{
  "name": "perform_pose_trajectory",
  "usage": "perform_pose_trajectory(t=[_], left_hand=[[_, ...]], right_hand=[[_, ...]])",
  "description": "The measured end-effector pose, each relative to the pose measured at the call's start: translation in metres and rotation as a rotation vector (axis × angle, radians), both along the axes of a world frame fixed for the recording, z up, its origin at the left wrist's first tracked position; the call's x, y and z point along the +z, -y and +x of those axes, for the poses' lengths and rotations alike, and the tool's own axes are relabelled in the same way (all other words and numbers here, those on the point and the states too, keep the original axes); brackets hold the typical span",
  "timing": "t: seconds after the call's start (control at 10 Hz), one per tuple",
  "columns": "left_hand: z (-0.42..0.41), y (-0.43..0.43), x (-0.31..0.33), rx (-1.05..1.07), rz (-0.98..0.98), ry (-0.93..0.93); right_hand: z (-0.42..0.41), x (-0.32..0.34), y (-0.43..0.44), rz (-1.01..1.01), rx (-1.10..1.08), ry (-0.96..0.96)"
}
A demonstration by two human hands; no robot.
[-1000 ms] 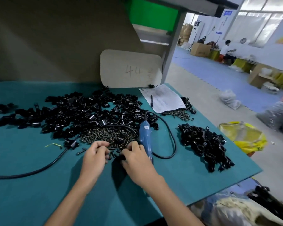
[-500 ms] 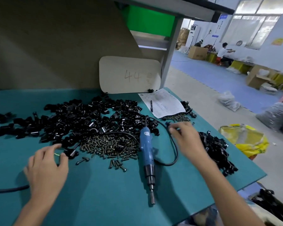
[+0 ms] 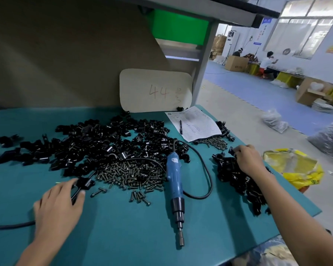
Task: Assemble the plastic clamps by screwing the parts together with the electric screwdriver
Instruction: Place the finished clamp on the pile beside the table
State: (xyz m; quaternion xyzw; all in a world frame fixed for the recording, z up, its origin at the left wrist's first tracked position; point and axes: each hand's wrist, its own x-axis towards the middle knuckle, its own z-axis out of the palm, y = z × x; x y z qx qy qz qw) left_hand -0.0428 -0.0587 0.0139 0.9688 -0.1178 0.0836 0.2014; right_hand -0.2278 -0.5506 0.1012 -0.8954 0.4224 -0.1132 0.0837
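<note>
A blue electric screwdriver (image 3: pixel 173 175) lies on the teal mat (image 3: pixel 123 237), bit pointing toward me, with no hand on it. Left of it is a heap of screws (image 3: pixel 127 172), and behind that a wide heap of loose black clamp parts (image 3: pixel 88 143). My left hand (image 3: pixel 59 206) pinches a single black clamp part (image 3: pixel 85 183) between thumb and forefinger at the near edge of the heaps. My right hand (image 3: pixel 247 160) reaches over the pile of black clamps (image 3: pixel 236 181) at the right and holds a small black clamp (image 3: pixel 231 150) in its fingertips.
The screwdriver's black cable (image 3: pixel 206 169) loops to its right and also runs off left under my left hand. A paper sheet (image 3: pixel 194 123) with a pen lies behind, by a card marked 44 (image 3: pixel 156 91). A yellow bag (image 3: pixel 296 169) sits past the table's right edge.
My left hand moved forward and right onto the single clamp part. My right hand moved further right, out over the right-hand pile, with a small clamp in its fingertips. The screwdriver stayed put.
</note>
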Motion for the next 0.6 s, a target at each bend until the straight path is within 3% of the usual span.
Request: perform_pose_trajectory(t=[0.2,0.5,0.6], left_hand=[[0.001,0.002,-0.002,-0.028,-0.001,0.011],[0.005,0.005,-0.003,-0.067,-0.045,0.046],[0.001,0.003,-0.001,-0.046,-0.176,0.109]], right_hand=[[0.009,-0.005,0.008,0.113,0.022,-0.201],[0.014,-0.009,0.008,0.051,-0.001,-0.255],[0.020,-0.001,-0.003,-0.062,0.008,-0.203]])
